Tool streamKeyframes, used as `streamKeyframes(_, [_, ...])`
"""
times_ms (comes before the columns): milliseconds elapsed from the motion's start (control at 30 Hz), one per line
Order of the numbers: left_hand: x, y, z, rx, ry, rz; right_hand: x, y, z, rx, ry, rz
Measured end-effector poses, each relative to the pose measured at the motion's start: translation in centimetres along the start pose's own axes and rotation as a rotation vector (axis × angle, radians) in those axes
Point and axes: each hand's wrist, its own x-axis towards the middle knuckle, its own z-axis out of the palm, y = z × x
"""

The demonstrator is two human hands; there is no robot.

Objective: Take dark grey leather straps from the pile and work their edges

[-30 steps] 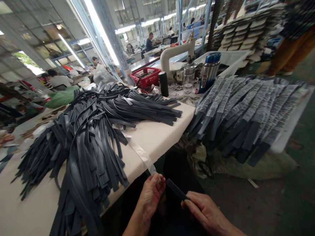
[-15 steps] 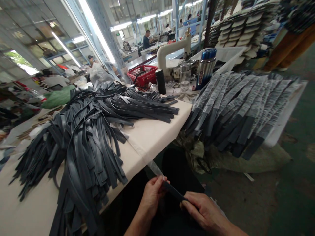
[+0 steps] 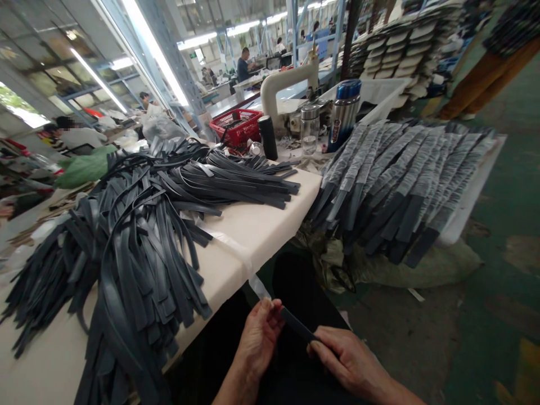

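My right hand [image 3: 340, 355] is closed round a dark grey strap [image 3: 297, 325], its thumb on top. The far end of the strap slants up to my left hand [image 3: 262, 332]. The left fingers are pinched on a clear plastic film strip [image 3: 260, 287] beside that end; whether they also touch the strap is hard to tell. The film runs from the table edge down to the left fingertips. On the table lies a large loose pile of dark straps [image 3: 147, 247]. To the right lie several straps wrapped in clear film [image 3: 400, 163], their dark ends bare.
The cream-covered table [image 3: 261, 230] ends just before my lap. At its back stand a red basket [image 3: 236, 126], a black cylinder [image 3: 267, 138], a glass jar [image 3: 310, 129], a steel flask [image 3: 345, 115] and a cream machine arm [image 3: 270, 90]. A person in brown trousers [image 3: 485, 84] stands at right.
The view has shifted a little, so the table and straps sit further left. My left fingers have loosened and turned slightly at the strap's end; my right hand keeps its grip.
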Motion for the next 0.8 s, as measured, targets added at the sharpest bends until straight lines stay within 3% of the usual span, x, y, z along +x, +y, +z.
streamKeyframes(400, [-0.8, -0.1, 0.4, 0.005, -0.099, -0.007, 0.9, -1.5, 0.1, -0.062, -0.008, 0.028])
streamKeyframes(800, [-0.7, -0.2, 0.5, -0.010, -0.096, -0.041, 1.1, -1.5, 0.1, -0.003, 0.046, 0.071])
